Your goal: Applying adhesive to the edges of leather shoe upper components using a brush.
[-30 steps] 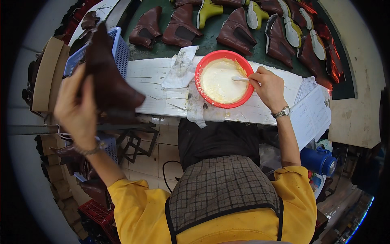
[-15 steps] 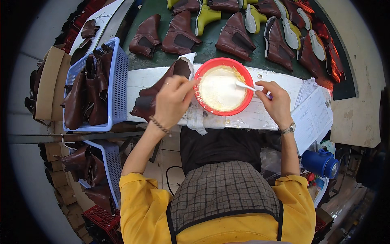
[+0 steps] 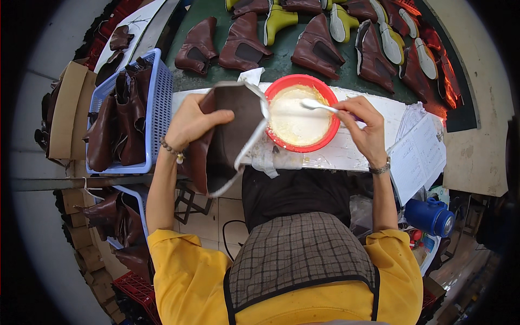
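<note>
Left hand (image 3: 190, 125) around brown boot upper (image 3: 227, 135), sole side up.

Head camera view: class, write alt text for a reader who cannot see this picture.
Seen from above, a person's left hand holds a brown boot upper while the right hand dips a white brush into a red bowl of pale glue on a white bench. More boot uppers lie beyond.
</note>
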The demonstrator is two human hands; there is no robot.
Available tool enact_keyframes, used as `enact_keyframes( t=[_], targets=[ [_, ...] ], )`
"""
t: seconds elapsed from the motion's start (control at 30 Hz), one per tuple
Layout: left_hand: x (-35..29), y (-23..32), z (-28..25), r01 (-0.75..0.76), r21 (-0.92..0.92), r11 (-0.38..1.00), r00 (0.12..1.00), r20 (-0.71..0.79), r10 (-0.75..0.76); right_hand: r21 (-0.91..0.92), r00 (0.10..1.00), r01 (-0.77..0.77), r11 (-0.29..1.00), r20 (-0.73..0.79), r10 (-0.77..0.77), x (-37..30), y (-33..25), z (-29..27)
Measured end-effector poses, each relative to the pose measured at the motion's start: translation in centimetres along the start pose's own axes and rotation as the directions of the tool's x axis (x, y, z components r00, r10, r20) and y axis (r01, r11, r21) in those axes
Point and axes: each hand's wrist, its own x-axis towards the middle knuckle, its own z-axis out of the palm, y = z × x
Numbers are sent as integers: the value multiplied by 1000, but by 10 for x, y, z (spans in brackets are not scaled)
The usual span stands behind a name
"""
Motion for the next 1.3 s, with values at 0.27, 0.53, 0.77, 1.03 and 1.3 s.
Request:
enact_keyframes(
  t=[0.27, 0.53, 0.77, 1.03, 1.3],
  targets=[
    [-33, 30, 30, 64, -163, 984, 990, 136, -42, -84, 929, 371, 925, 26, -370, 42, -24, 24],
    [-33, 13, 30, -148, -397, 906, 976, -206, 69, -101, 958, 285, 953, 0, -287, 12, -32, 29],
    [-21, 0, 22, -231, -312, 921, 926, -360, 111, 197, 998, 48, 979, 37, -57, 1, -14, 32],
    [33, -76, 11, -313, -76, 947, 799, -560, 219, -628, 965, 146, 764, 261, 29, 5, 22, 28],
    [75, -108, -9, -141, 139, 980, 693, -693, 198, -507, 980, -56, 860, 137, 145, 4, 13, 23]
  ],
)
